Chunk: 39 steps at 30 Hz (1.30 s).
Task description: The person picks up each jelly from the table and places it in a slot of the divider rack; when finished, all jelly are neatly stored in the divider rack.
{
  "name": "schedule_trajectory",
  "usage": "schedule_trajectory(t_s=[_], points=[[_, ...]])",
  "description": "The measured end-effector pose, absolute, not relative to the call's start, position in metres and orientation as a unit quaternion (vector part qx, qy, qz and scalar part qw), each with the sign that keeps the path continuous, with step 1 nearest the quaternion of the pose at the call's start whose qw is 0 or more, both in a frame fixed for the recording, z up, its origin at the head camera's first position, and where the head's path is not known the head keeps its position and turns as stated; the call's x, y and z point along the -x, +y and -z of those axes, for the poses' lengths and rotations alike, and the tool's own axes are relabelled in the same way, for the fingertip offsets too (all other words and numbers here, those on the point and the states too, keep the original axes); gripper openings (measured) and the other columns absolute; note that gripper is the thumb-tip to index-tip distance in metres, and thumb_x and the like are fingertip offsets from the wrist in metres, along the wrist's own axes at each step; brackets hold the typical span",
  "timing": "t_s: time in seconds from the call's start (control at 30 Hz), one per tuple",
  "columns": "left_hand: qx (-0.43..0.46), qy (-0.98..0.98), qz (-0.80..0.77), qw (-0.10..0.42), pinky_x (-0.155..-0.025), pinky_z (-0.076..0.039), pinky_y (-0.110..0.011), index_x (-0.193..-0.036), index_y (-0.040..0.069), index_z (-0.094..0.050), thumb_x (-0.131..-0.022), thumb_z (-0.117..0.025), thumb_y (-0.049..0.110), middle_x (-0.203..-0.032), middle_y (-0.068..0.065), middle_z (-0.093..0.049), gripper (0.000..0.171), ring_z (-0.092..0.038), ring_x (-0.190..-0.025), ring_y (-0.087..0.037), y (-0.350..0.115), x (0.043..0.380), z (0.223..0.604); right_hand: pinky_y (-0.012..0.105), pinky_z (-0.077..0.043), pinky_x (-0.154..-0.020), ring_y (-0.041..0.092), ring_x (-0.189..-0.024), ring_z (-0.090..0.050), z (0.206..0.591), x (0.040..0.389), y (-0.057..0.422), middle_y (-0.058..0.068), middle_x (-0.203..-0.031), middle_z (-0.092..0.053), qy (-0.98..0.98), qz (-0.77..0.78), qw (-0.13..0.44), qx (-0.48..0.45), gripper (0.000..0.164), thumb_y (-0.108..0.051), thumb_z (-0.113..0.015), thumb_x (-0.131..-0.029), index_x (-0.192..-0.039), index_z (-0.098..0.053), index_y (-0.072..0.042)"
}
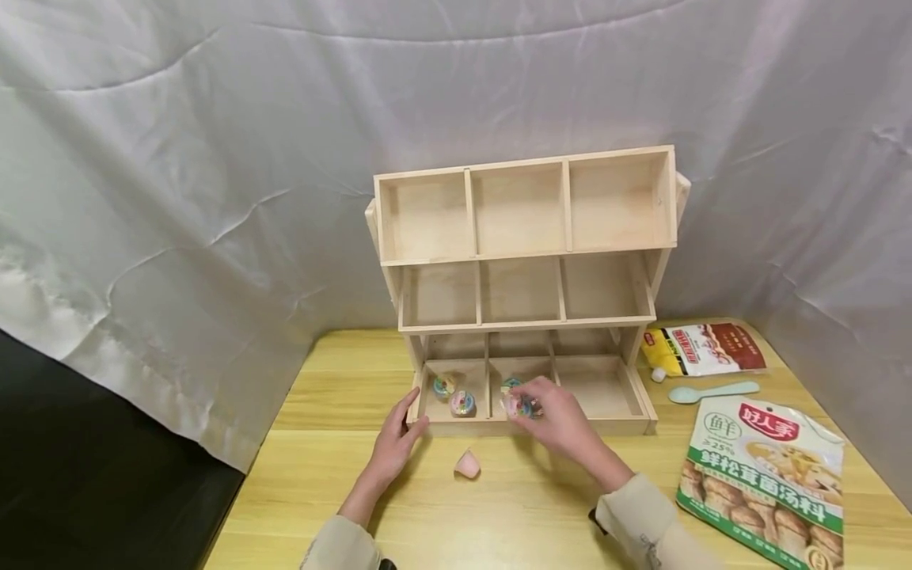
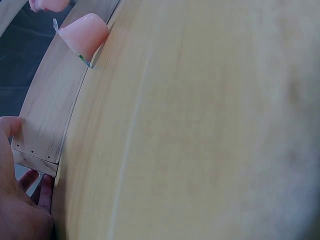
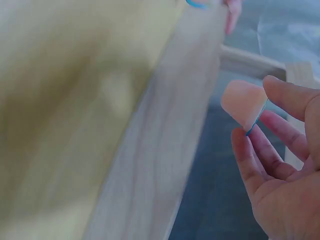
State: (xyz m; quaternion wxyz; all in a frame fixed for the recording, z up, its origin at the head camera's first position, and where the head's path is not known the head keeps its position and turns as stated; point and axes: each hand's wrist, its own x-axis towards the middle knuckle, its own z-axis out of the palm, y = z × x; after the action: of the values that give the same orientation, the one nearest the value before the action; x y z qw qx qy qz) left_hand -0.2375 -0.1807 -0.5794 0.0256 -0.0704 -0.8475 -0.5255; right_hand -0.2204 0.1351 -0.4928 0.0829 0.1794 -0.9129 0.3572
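A pink jelly cup (image 3: 242,102) with a blue-edged lid is pinched between the thumb and fingers of my right hand (image 1: 559,419), over the middle bottom compartment of the wooden rack (image 1: 527,257). Part of another jelly cup (image 1: 511,383) shows behind those fingers, in that compartment. Two more, a blue-and-yellow-lidded cup (image 1: 444,386) and a pink-and-blue-lidded cup (image 1: 462,404), occupy the left bottom compartment. My left hand (image 1: 390,446) grips the rack's front left corner, thumb on the front board and fingers along the side. Just before the rack, a pink jelly cup (image 2: 86,35) lies tipped on the table.
The rack has three tiers, each with three compartments. On the right of the table (image 1: 342,380) are a large mushroom-printed packet (image 1: 765,475), a pale green spoon (image 1: 715,391) and a spouted pouch (image 1: 705,349). Grey curtain (image 1: 249,198) hangs behind and beside the table.
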Motion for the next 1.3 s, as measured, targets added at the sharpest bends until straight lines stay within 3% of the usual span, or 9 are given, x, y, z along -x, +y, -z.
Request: schedule_trajectory(t_s=[0.33,0.6,0.77,1.1,1.3], points=[[0.072,-0.85,0.521,0.025,-0.11,-0.041,-0.053,-0.162,0.023,-0.036,-0.105,-0.06,0.036,-0.165,-0.016,-0.037,0.063,-0.049,-0.136,-0.035,-0.183,0.239,0.577,0.046,-0.06,-0.077,0.032,-0.093,-0.07,0.469,0.242,0.185,0.019,-0.12,-0.07,-0.912,-0.366,0.123,-0.138,0.039,-0.018,-0.083,-0.088,-0.123,-0.073,-0.004],[0.079,-0.855,0.512,0.039,-0.108,-0.044,-0.051,-0.161,0.017,-0.039,-0.105,-0.062,0.031,-0.162,-0.019,-0.04,0.061,-0.05,-0.135,-0.036,-0.183,0.239,0.58,0.046,-0.059,-0.076,0.037,-0.092,-0.069,0.482,0.259,0.22,0.025,-0.111,-0.068,-0.917,-0.358,0.151,-0.092,0.039,-0.018,-0.083,-0.087,-0.119,-0.072,0.001],[0.073,-0.85,0.521,0.032,-0.107,-0.044,-0.05,-0.161,0.021,-0.038,-0.105,-0.062,0.03,-0.164,-0.017,-0.038,0.061,-0.051,-0.134,-0.034,-0.183,0.239,0.579,0.049,-0.058,-0.074,0.039,-0.09,-0.066,0.494,0.264,0.229,0.028,-0.107,-0.068,-0.926,-0.337,0.153,-0.074,0.041,-0.02,-0.084,-0.087,-0.117,-0.072,0.005],[0.068,-0.847,0.527,0.018,-0.109,-0.042,-0.051,-0.162,0.023,-0.037,-0.106,-0.061,0.033,-0.165,-0.014,-0.037,0.062,-0.048,-0.135,-0.034,-0.182,0.237,0.578,0.057,-0.057,-0.083,0.039,-0.094,-0.069,0.527,0.275,0.236,0.021,-0.107,-0.075,-0.929,-0.327,0.152,-0.088,0.028,-0.01,-0.083,-0.085,-0.11,-0.075,0.0],[0.077,-0.848,0.523,0.029,-0.104,-0.045,-0.048,-0.161,0.018,-0.039,-0.105,-0.062,0.029,-0.162,-0.018,-0.04,0.061,-0.051,-0.13,-0.034,-0.182,0.236,0.578,0.06,-0.054,-0.086,0.042,-0.1,-0.067,0.536,0.278,0.236,0.022,-0.111,-0.074,-0.934,-0.32,0.138,-0.078,0.027,-0.013,-0.084,-0.085,-0.108,-0.077,-0.001]])
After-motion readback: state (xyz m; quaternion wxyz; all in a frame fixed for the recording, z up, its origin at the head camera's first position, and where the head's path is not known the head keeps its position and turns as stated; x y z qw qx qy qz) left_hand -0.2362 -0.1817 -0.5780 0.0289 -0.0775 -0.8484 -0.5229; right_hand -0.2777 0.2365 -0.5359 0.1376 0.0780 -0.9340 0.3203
